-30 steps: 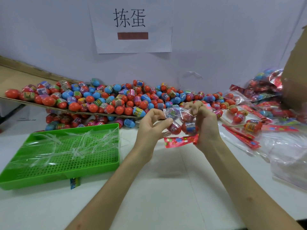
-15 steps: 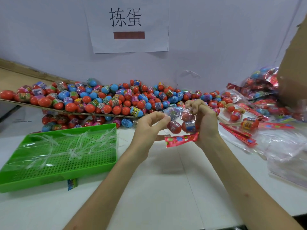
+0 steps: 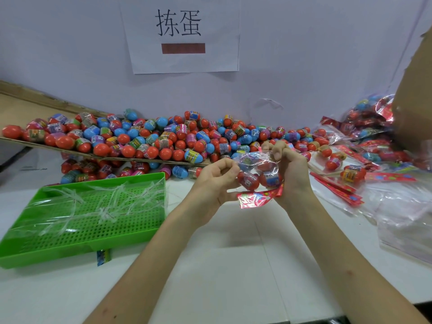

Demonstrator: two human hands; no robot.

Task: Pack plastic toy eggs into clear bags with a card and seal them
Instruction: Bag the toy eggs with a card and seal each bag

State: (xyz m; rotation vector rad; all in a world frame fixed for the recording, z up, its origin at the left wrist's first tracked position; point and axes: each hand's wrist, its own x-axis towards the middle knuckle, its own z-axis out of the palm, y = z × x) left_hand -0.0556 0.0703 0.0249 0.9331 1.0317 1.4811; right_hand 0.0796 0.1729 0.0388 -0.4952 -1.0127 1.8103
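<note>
Risk: left hand (image 3: 214, 182) and right hand (image 3: 293, 170) pinch egg-filled clear plastic bag (image 3: 256, 168); a loosened grip could drop red printed card (image 3: 256, 198).

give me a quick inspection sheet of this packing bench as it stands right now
surface: white table, eggs spread along its far side
job's things: clear bag with several eggs inside, held above the table; red card at its lower end; egg pile on a cardboard sheet; spare red cards and filled bags at right
clutter: green tray holding clear plastic strips; small label at its front edge
grippers: left hand pinches the bag's left edge; right hand grips its right side
cables: nothing seen
surroundings: paper sign on the wall; cardboard box at right edge
</note>
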